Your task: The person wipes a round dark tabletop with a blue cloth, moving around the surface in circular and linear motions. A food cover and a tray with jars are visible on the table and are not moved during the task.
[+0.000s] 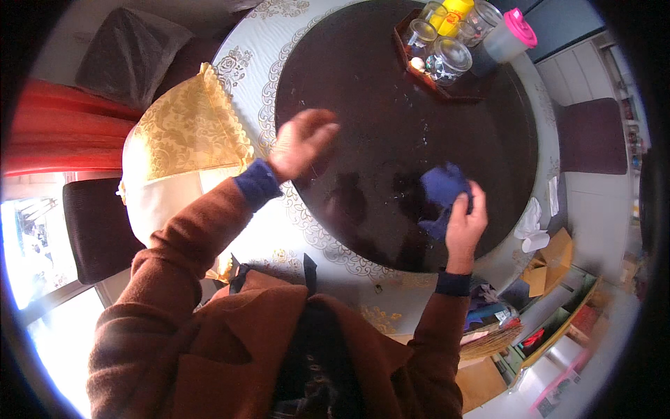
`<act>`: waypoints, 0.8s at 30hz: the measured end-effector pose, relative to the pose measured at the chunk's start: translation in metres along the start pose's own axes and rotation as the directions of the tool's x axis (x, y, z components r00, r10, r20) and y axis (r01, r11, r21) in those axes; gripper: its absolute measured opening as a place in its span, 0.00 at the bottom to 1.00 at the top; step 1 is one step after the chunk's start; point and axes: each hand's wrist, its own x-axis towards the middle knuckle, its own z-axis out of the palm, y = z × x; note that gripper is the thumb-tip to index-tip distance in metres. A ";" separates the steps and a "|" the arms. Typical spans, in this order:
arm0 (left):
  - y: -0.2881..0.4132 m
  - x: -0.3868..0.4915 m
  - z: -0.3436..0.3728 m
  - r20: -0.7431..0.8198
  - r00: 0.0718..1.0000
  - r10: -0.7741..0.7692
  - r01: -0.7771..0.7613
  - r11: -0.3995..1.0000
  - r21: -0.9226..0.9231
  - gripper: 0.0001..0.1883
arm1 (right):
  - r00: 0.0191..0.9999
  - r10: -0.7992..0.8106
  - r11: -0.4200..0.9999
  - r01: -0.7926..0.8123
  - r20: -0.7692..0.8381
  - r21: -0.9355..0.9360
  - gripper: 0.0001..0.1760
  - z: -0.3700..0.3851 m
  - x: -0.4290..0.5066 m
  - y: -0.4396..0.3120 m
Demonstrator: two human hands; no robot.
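Observation:
My right hand [466, 225] grips a crumpled dark-blue cloth [445, 187] over the right part of a dark, glossy round turntable [366, 125]. Part of the cloth hangs below the fingers; whether it touches the surface I cannot tell. At the turntable's left edge is my left hand [302, 144], blurred, its thumb apart from the fingers and nothing visible in it. White water drops or specks dot the dark top. Beneath the turntable, a pale patterned tablecloth [340, 238] covers the round table.
An octagonal wooden tray [413, 78] holds glass jars [451, 55], a yellow container [454, 15] and a pink-lidded jug [505, 36]. A gold lace-edged cloth [188, 131] drapes something round at left. Crumpled tissue [529, 220] lies at the right rim, near a cardboard box [555, 256]. Dark chairs [594, 136] stand around.

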 end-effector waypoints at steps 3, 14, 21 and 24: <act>-0.025 -0.004 -0.044 -0.191 0.930 0.316 -0.191 0.855 0.482 0.23 | 0.986 0.096 0.993 -0.104 -0.133 -0.054 0.18 0.003 0.022 0.041; -0.099 -0.008 -0.062 -0.250 0.915 -0.318 0.244 0.927 -0.286 0.25 | 0.993 0.086 0.866 -0.036 0.078 -0.498 0.26 0.105 0.044 0.048; -0.095 -0.003 -0.079 -0.107 0.901 -0.421 0.341 0.838 -0.425 0.26 | 0.988 -0.090 0.886 0.136 0.123 -0.443 0.26 0.193 0.108 0.019; -0.095 -0.004 -0.077 -0.100 0.897 -0.431 0.344 0.823 -0.453 0.25 | 0.969 -0.191 0.884 0.238 0.155 -0.403 0.26 0.227 0.131 0.001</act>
